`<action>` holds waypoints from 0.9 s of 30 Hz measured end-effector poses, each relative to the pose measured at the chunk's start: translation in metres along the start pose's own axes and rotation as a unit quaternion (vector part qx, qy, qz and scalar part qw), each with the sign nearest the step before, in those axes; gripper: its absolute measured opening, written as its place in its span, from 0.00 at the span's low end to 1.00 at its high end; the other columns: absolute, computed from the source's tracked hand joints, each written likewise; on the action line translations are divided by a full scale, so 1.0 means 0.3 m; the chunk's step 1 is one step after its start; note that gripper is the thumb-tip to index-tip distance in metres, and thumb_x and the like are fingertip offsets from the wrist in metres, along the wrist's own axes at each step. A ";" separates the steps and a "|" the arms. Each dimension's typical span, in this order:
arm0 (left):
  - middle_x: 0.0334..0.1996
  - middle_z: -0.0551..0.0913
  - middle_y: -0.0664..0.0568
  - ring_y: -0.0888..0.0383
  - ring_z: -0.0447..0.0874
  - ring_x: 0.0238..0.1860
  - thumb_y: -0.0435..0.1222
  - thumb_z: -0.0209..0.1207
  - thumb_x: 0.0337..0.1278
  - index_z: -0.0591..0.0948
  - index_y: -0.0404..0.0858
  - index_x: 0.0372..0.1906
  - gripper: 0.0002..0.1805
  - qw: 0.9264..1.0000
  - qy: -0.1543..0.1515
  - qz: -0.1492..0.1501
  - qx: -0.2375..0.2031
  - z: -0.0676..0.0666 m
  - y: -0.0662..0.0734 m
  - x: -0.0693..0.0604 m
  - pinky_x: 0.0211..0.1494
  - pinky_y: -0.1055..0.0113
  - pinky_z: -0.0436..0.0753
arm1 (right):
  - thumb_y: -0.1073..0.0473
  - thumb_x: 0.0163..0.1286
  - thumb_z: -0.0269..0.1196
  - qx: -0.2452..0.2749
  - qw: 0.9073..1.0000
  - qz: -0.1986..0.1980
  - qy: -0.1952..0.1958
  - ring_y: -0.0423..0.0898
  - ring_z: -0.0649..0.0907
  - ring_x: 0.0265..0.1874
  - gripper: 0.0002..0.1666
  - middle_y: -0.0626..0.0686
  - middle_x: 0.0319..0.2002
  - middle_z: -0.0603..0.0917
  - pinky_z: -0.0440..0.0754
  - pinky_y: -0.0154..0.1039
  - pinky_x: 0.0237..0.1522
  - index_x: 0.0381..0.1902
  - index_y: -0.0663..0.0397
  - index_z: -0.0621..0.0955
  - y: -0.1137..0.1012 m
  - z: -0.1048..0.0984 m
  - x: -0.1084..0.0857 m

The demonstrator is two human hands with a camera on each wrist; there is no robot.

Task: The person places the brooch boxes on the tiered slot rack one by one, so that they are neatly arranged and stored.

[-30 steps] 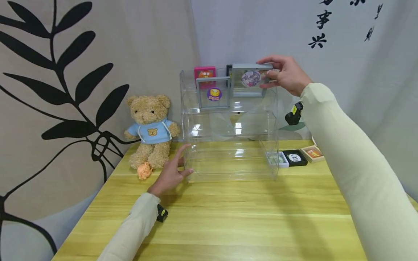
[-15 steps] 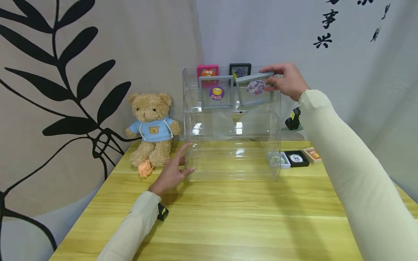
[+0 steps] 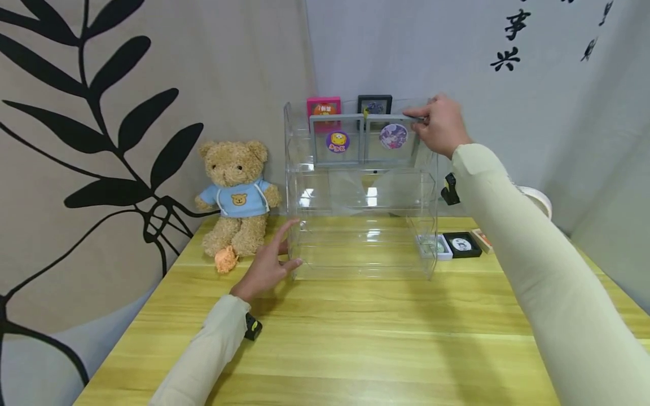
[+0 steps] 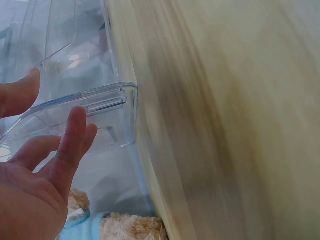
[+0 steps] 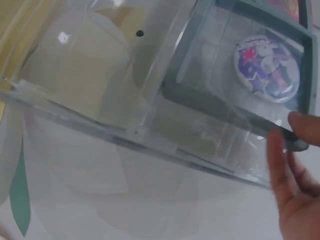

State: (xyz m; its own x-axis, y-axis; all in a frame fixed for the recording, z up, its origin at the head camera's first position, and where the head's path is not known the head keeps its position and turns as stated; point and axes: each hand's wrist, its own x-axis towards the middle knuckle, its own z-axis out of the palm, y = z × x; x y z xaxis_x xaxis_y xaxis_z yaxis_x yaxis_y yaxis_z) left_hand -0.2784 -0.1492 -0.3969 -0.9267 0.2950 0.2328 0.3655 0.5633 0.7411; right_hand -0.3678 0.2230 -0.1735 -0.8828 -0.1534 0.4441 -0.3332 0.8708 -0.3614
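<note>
A grey display frame with a round purple-and-white badge stands on the top tier of a clear stepped rack. My right hand pinches the frame's upper right edge; in the right wrist view the thumb lies against it and the fingers are beside it. To its left, a second grey frame carries a purple-and-yellow badge. My left hand is at the rack's lower left side, fingers extended. Its thumb and fingers lie on opposite sides of the clear panel.
Behind the grey frames stand a pink frame and a black frame. A teddy bear sits left of the rack, an orange crumpled ball at its feet. Right of the rack, a black box and other small boxes lie on the wooden table.
The right hand has lowered the grey frame with the purple-and-white badge and straightened it beside the other grey frame. The black frame behind has come into view. My left hand stays in place.
</note>
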 end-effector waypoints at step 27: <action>0.75 0.63 0.32 0.32 0.80 0.62 0.33 0.68 0.58 0.48 0.76 0.76 0.54 1.000 0.002 0.002 0.013 -0.006 0.009 0.002 0.49 0.48 0.91 | 0.58 0.77 0.53 -0.078 0.992 -0.048 -0.092 0.67 0.75 0.57 0.40 0.72 0.60 0.75 0.77 0.65 0.62 0.80 0.62 0.52 0.008 -0.057 -0.145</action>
State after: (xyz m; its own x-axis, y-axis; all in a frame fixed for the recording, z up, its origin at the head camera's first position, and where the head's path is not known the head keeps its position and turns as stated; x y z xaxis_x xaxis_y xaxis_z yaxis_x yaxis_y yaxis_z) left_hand -0.2780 -0.1490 -0.3937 -0.9252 0.2950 0.2386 0.3721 0.5818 0.7232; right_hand -0.3244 0.2399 -0.1797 -0.9001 -0.3085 0.3077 -0.3754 0.9076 -0.1881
